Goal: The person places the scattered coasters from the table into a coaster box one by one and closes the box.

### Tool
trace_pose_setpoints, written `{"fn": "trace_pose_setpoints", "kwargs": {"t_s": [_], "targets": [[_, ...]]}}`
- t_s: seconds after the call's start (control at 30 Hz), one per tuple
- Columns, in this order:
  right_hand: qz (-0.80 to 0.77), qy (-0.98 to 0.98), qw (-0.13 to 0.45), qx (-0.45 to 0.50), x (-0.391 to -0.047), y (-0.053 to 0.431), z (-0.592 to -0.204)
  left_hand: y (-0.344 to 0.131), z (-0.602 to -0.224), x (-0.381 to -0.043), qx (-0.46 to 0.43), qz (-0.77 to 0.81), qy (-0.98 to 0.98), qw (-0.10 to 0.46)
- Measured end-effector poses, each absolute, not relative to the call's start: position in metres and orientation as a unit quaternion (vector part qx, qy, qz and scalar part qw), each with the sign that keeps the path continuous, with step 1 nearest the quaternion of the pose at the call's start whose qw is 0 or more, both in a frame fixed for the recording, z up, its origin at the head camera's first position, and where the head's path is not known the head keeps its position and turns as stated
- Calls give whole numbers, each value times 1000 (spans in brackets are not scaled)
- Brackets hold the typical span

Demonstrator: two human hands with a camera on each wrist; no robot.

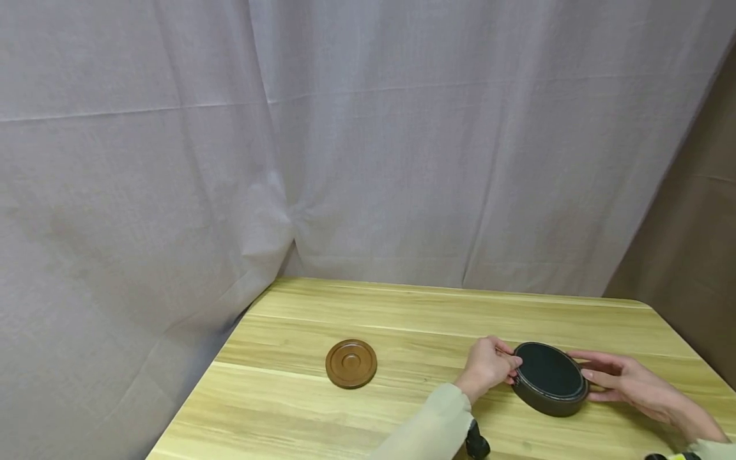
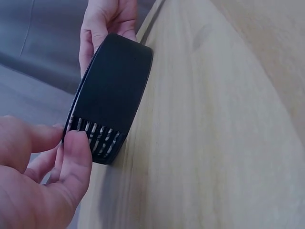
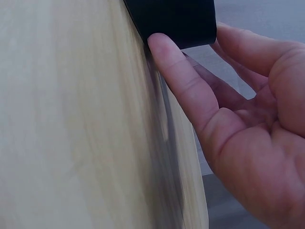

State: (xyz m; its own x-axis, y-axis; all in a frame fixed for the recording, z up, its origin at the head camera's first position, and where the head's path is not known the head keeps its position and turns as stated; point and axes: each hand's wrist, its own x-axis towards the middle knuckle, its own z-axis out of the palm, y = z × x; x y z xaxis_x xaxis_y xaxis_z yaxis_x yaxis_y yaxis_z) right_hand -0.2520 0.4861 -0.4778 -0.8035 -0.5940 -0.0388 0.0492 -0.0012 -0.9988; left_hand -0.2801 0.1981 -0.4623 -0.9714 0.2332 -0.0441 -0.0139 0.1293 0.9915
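A round, dark, drum-shaped case [image 1: 549,374] with a flat top is between both hands at the right of the table, slightly tilted in the head view. My left hand [image 1: 487,367] pinches its left edge with thumb and fingers. In the left wrist view those fingertips sit beside a row of slots [image 2: 97,138] with pale, mottled strips in the case's side. From the other side my right hand [image 1: 638,383] grips the case, thumb near and fingers along the far side. The right wrist view shows a fingertip against the smooth black wall [image 3: 176,21].
A brown round wooden coaster [image 1: 351,363] with concentric rings lies flat on the wood-grain table [image 1: 287,409], left of the hands. Grey curtain [image 1: 379,160] hangs behind the table and along its left, and a brown one [image 1: 690,223] on the right.
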Motion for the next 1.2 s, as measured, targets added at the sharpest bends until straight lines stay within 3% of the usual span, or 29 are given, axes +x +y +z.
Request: {"fn": "trace_pose_setpoints", "kwargs": {"t_s": [0.23, 0.67, 1.2], "targets": [[-683, 655, 237, -220, -253, 486, -478, 199, -460, -280, 96, 575, 810, 63], [-693, 644, 237, -220, -251, 486, -481, 190, -457, -281, 136, 548, 822, 81], [-693, 646, 226, -228, -252, 487, -483, 134, -438, -298, 174, 511, 838, 83]]}}
